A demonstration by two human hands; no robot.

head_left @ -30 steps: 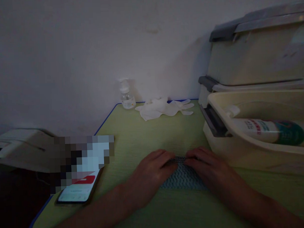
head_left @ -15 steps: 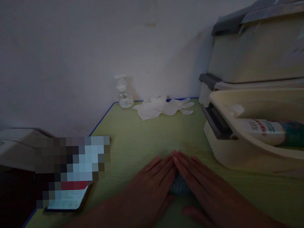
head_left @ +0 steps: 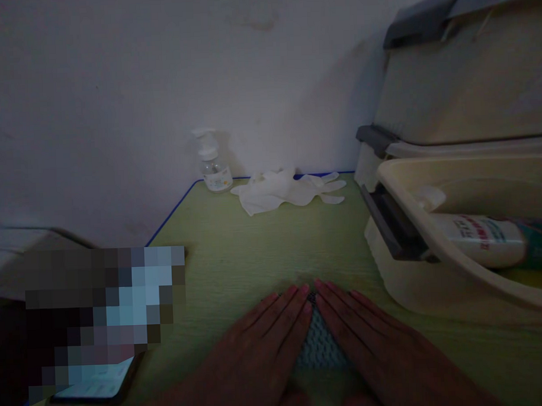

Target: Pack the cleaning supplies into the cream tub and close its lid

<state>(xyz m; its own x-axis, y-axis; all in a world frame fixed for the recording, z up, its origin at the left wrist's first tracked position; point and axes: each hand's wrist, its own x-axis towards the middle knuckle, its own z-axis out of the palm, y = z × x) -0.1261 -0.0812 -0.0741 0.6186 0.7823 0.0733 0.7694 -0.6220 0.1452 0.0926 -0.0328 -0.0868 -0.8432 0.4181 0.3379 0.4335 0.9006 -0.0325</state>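
Both hands lie palm down near the table's front, over a blue-grey piece with a bumpy, knit-like texture, perhaps a cloth (head_left: 321,343). My left hand (head_left: 269,339) covers its left side, with fingers stretched out flat. Over the other side rests my right hand (head_left: 367,333), its fingers straight as well. The fingertips of the two hands almost meet at the far end. A wedge of the textured piece shows between them; the rest of it is hidden under my palms.
A phone (head_left: 97,381) with a lit screen lies on the table (head_left: 237,251) at left. White gloves (head_left: 279,194) and a pump bottle (head_left: 216,172) are by the wall. At right, an open-fronted cream bin (head_left: 416,292) holds a white and green bottle (head_left: 490,240); another bin (head_left: 462,90) sits above.
My hands have moved slightly apart and flatter, and more of the textured piece shows between them. The view has shifted a little.
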